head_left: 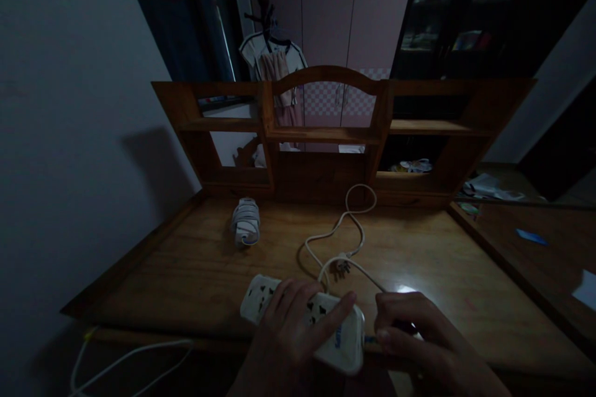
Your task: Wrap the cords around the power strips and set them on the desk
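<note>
A white power strip (347, 347) with dark sockets and blue lettering lies tilted across the front edge of the desk. My left hand (295, 322) is wrapped over its top, fingers across the sockets. Just off the strip's right end, my right hand (414, 335) is closed in a pinch. A white cord (358, 265) curves over from behind the strip and runs into its fingers. A small bluish bit shows between the strip's end and my right fingertips; its kind is unclear. The cord's loops and a plug (343, 263) with metal prongs lie behind the strip.
A bundled white cable (246, 222) sits on the wooden desk (186, 267) at the left. Along the back stands a wooden shelf unit (326, 134). Another white cable (130, 356) hangs at the front left. A wall (69, 136) borders the left side.
</note>
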The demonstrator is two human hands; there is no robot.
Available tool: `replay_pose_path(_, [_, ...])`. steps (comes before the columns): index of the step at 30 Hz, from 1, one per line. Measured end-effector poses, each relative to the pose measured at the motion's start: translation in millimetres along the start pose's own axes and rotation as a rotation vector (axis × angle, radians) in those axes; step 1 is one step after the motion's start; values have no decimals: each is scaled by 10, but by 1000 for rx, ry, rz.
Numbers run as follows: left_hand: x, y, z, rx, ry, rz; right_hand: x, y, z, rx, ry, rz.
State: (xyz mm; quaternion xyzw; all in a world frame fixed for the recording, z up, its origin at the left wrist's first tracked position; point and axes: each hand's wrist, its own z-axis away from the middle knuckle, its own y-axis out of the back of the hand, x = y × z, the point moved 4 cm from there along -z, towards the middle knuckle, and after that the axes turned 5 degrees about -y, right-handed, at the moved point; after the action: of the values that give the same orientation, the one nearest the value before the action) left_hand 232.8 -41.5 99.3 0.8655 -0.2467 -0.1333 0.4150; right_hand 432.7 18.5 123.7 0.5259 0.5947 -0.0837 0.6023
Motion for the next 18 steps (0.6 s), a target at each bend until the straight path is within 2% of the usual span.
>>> replay_pose_path(3, [-31, -39, 7, -70, 19, 66, 4, -18, -21, -42, -56, -6])
replay_pose_path(8, [-72, -145, 44, -350, 75, 220, 10, -60, -55, -86, -89, 56])
replay_pose_path(10, [-79, -160, 48, -420, 128, 248, 43, -78, -64, -101, -97, 90])
replay_pose_path(14, [-93, -187, 40, -479, 179, 229, 134, -118, -69, -158, -141, 142])
replay_pose_path(18, [-149, -235, 57, -493, 227, 199, 178, -156, -85, -135, -143, 162])
